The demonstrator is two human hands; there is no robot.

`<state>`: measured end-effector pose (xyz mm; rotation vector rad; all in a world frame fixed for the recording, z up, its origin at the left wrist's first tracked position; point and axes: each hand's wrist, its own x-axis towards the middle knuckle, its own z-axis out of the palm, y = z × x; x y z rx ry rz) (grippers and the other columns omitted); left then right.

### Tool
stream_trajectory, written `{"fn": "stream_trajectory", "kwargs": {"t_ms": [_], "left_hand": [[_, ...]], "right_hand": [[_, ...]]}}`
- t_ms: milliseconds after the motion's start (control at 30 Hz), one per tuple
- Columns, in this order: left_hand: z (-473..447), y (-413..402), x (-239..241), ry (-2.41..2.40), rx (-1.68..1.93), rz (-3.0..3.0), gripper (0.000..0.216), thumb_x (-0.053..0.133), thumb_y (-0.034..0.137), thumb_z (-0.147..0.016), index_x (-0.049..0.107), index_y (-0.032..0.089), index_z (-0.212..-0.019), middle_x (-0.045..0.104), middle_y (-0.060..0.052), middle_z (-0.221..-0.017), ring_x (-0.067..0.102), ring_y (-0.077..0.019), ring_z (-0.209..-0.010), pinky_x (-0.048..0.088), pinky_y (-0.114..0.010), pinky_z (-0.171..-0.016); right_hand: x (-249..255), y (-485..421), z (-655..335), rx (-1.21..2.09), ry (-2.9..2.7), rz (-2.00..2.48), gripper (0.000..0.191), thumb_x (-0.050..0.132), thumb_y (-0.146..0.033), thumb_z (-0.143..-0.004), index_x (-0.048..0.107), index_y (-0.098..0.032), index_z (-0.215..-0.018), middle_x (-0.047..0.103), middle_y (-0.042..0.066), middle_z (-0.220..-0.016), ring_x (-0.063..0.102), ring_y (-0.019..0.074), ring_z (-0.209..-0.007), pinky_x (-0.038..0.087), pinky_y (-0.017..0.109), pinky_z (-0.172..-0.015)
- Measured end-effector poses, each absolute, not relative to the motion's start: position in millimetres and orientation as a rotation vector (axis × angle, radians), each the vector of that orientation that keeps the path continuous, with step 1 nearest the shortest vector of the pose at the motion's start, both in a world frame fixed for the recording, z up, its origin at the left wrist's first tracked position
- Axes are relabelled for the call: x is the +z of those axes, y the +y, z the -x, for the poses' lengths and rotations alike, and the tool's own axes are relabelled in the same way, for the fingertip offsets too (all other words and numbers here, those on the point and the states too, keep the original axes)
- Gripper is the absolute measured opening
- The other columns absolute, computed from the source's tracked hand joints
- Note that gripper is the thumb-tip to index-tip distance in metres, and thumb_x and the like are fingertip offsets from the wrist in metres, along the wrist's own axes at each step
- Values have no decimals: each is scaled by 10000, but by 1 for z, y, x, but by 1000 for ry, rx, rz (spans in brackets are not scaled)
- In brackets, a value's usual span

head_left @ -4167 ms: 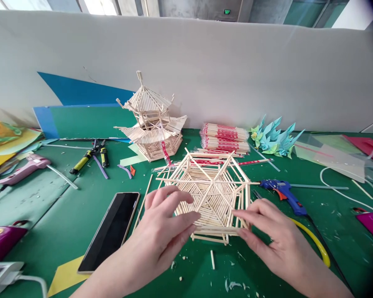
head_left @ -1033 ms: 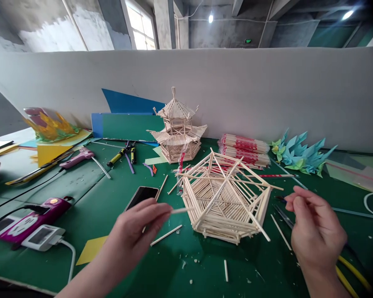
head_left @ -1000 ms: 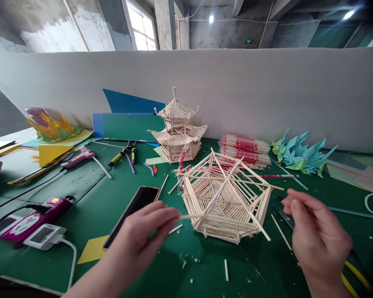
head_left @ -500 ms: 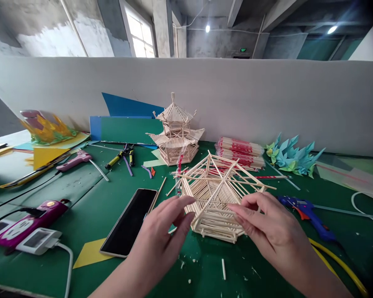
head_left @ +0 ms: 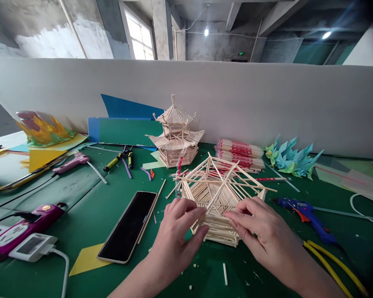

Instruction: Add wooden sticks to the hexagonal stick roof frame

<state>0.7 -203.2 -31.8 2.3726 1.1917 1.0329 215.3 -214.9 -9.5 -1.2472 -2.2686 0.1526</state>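
A hexagonal frame of wooden sticks (head_left: 219, 188) lies on the green table mat (head_left: 90, 207) in front of me. My left hand (head_left: 177, 231) rests at the frame's near left corner, fingers and thumb pinching the stick pieces there. My right hand (head_left: 261, 231) lies against the near right side, its fingers curled onto the frame's edge. Both hands touch the frame. Behind it stands a finished two-tier stick pagoda (head_left: 175, 134).
A black phone (head_left: 129, 225) lies left of my hands. A blue glue gun (head_left: 304, 211) and yellow tubes (head_left: 332, 265) lie to the right. Wrapped chopstick bundles (head_left: 240, 153), paper cranes (head_left: 294, 159), pliers (head_left: 119, 157), a pink glue gun (head_left: 71, 162) and a power strip (head_left: 21, 236) are around.
One second ago my hands were apart, the left pinching a loose stick. Both have since closed in on the near edge of the frame and now hold it.
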Motion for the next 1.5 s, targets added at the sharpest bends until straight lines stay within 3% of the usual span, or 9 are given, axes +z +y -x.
{"fn": "stream_trajectory", "kwargs": {"t_ms": [367,567,833,1133,1300,1433,1500], "left_hand": [[-20,-189,-10,1225,746,-2542,209,460,193,-885,663,236,-864,506,-57,-883,456,-217,-859,387,-411,-743],[-22,-186,-8,1221,751,-2551,211,460,198,-888,660,235,-831,510,-44,-840,453,-208,-821,354,-390,-708],[-21,-181,-11,1193,770,-2608,220,453,195,-886,655,259,-825,488,-32,-826,427,-193,-787,330,-365,-711],[-20,-178,-8,1183,667,-2605,238,436,222,-896,661,272,-841,494,-37,-825,425,-198,-786,357,-355,-693],[-21,-178,-8,1183,653,-2609,239,443,214,-894,666,268,-828,504,-32,-814,440,-194,-778,366,-362,-694],[-20,-178,-6,1177,725,-2599,223,454,212,-891,661,259,-821,526,-37,-820,459,-197,-798,395,-351,-697],[-18,-181,-2,1165,820,-2569,197,470,191,-884,649,253,-833,541,-36,-838,477,-191,-814,419,-336,-709]], "right_hand": [[-8,-214,-214,272,-2237,1284,167,483,-161,-898,640,-208,-865,523,6,-783,479,156,-776,406,318,-678],[-11,-217,-242,154,-1934,1256,321,466,-176,-919,530,-274,-1218,516,27,-1062,487,136,-1000,422,262,-832],[-40,-227,-272,197,-1637,1415,232,510,-229,-914,593,-319,-1112,551,-17,-1022,537,86,-949,431,157,-797],[-45,-230,-267,288,-1628,1401,281,506,-234,-916,568,-333,-1171,557,-11,-1048,539,92,-981,431,168,-846],[-45,-230,-266,269,-1644,1390,268,496,-237,-918,581,-337,-1151,580,-12,-1012,559,94,-935,455,163,-779],[-47,-235,-267,219,-1488,1464,257,467,-273,-927,597,-302,-1146,535,-43,-682,500,71,-571,432,148,-528],[-47,-239,-270,125,-1287,1532,266,462,-308,-926,610,-273,-1144,480,-49,-611,436,76,-504,400,162,-472]]}}
